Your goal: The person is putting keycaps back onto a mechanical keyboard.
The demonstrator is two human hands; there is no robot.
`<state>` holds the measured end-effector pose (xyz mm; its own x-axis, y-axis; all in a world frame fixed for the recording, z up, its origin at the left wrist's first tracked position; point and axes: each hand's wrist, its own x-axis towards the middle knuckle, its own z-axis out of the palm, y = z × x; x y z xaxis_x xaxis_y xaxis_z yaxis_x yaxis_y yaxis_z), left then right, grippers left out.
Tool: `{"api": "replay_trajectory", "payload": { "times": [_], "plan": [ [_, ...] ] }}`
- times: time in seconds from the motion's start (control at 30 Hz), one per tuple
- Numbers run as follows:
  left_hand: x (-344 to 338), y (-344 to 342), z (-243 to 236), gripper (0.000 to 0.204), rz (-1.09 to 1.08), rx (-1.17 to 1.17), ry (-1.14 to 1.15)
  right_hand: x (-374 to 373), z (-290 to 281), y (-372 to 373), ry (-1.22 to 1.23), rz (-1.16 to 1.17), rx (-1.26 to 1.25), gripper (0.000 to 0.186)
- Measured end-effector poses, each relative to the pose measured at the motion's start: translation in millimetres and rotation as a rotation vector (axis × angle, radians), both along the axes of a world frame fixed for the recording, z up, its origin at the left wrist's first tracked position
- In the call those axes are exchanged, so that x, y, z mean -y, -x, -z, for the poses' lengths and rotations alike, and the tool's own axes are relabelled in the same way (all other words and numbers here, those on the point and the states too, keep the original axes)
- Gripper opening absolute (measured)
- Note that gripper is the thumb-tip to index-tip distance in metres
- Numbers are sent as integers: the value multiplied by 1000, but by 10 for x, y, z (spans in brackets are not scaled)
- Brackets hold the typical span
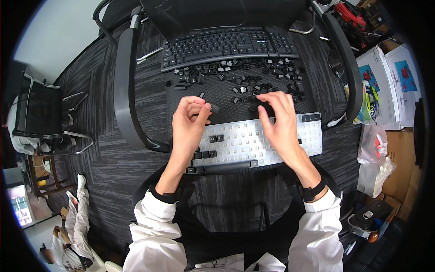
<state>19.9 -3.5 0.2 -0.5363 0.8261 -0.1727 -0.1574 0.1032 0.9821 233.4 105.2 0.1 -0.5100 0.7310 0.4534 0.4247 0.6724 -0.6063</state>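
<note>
My left hand [191,119] pinches a black keycap [215,109] between thumb and fingers, just above the upper left edge of a silver keyboard base [244,145]. A few black keycaps [213,138] sit on the left part of that base; most of its switches are bare. My right hand [282,124] hovers over the base's upper edge. Its thumb and index finger are curved and apart, next to loose keycaps [247,99]; I see none held between them.
Loose black keycaps [201,78] lie scattered on a dark textured seat [181,102]. Behind them is a complete black keyboard [217,47]. Armrests [129,86] flank the seat on both sides. White boxes [385,86] and plastic bags [374,149] stand at the right. Another person [79,231] sits at lower left.
</note>
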Motion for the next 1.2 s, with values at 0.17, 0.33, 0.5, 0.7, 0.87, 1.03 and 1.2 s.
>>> {"api": "replay_trajectory", "payload": {
  "times": [0.17, 0.33, 0.5, 0.7, 0.87, 1.03, 1.2],
  "plan": [
    [27, 24, 50, 15, 114, -571, 181, -239, -24, -233, -65, 167, 141, 24],
    [21, -71, 46, 18, 142, -640, 148, -531, -54, -564, 6, 375, 70, 29],
    [2, -135, -1, 26, 156, -712, 133, -625, 51, -711, 147, 438, -60, 31],
    [-91, -198, 65, 24, 164, -705, 147, -558, 15, -683, 205, 285, -32, 17],
    [-122, -232, 113, 22, 182, -712, 140, -364, -69, -675, 182, -81, 139, 20],
    [-105, -231, 165, 24, 199, -786, 178, -419, -44, -666, 102, 65, 103, 13],
    [-56, -280, 192, 31, 217, -882, 144, -474, 20, -683, 113, 88, 209, 18]
  ]
}}
